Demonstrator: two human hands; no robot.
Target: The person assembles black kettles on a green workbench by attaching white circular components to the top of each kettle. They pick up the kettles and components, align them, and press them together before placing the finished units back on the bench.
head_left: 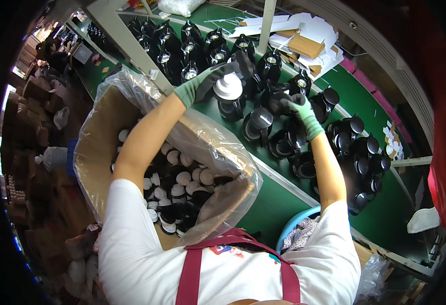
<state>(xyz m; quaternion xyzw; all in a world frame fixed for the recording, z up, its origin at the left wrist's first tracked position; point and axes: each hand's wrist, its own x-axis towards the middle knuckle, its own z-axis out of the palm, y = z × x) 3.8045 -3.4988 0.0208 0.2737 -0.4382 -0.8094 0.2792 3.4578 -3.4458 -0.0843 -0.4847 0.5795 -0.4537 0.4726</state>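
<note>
Black jugs [257, 123], white lid [228, 88], green tabletop [267, 203], maroon straps [189, 274], blue basin [288, 228], speckled pale cloth [300, 236]

Jugs [189, 50] pack the desk [388, 223] around both hands: one crowd beyond the left hand [210, 82], another cluster right of the right hand [301, 109] and nearer the body. One jug [229, 109] stands just on the left hand's near side, lid [228, 87] on top. Back toward the body from there sits the box [93, 132], liner [200, 129] over its rim, loose caps [183, 178] piled inside! Nearer the body from the right hand, a basin [285, 230], cloth [300, 236] in it; beyond that hand, a cardboard heap [306, 46].
</note>
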